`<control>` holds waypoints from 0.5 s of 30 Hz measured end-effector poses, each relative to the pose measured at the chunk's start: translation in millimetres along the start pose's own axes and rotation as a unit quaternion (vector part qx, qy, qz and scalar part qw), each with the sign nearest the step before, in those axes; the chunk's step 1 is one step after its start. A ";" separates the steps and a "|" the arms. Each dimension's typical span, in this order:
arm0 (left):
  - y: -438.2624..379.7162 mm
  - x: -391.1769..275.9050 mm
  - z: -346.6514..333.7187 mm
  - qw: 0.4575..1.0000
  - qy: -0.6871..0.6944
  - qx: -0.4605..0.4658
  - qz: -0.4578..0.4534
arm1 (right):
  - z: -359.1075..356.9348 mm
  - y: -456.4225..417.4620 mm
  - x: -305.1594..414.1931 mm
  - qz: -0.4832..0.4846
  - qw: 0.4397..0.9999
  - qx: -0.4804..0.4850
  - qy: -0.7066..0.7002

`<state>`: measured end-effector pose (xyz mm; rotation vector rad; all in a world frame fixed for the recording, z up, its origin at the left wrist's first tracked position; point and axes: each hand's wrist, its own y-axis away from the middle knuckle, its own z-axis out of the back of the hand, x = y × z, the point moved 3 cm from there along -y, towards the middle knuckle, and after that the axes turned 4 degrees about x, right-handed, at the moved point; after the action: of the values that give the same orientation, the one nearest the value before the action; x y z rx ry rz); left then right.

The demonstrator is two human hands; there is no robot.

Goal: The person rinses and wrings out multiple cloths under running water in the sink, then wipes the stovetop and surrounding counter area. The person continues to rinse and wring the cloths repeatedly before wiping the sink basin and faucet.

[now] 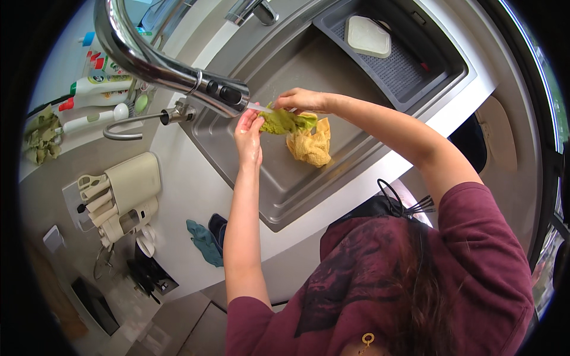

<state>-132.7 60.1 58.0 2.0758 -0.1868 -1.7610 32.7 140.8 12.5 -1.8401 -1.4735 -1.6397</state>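
Note:
Both hands hold a wet yellow-green cloth stretched between them over the sink. My left hand grips its left end just below the spout of a chrome pull-out faucet. Pinching the upper edge on the other side is my right hand. A thin stream of water runs from the spout onto the cloth. A crumpled yellow cloth is right below it, towards me; whether the two touch is not clear.
A grey perforated basket with a whitish square item sits at the sink's far right. A second small spout stands left. Teal cloth and dark cloth lie on the counter, near a cream knife holder. Bottles line the back.

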 end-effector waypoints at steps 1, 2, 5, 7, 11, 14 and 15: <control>-1.6 0.1 -0.1 1.000 -0.006 -0.017 -0.007 | -0.1 0.0 0.5 -0.007 1.000 0.000 0.022; -2.9 0.1 0.3 0.999 -0.013 -0.032 -0.004 | 0.8 -0.3 4.0 0.024 0.997 -0.027 0.075; -2.3 -4.8 1.8 0.994 0.036 -0.077 -0.062 | -1.9 -0.2 13.7 0.077 0.984 -0.082 0.136; 1.7 -3.8 1.4 0.994 0.023 -0.093 -0.049 | -7.0 -1.1 17.7 0.042 0.991 -0.110 0.062; 4.2 9.4 -10.7 0.980 -0.190 0.056 -0.003 | -19.7 -1.5 35.3 -0.008 0.983 -0.163 0.083; -3.4 20.2 -0.4 0.960 -0.276 0.022 0.031 | -21.0 7.0 51.4 -0.017 0.989 -0.099 0.110; -6.4 21.7 5.5 0.959 -0.282 0.008 0.021 | -16.9 12.1 55.3 -0.019 0.990 -0.069 0.123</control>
<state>-134.8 56.9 35.1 1.5119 -0.4012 -2.2853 23.8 150.1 70.2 -1.6120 -1.3272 -1.9526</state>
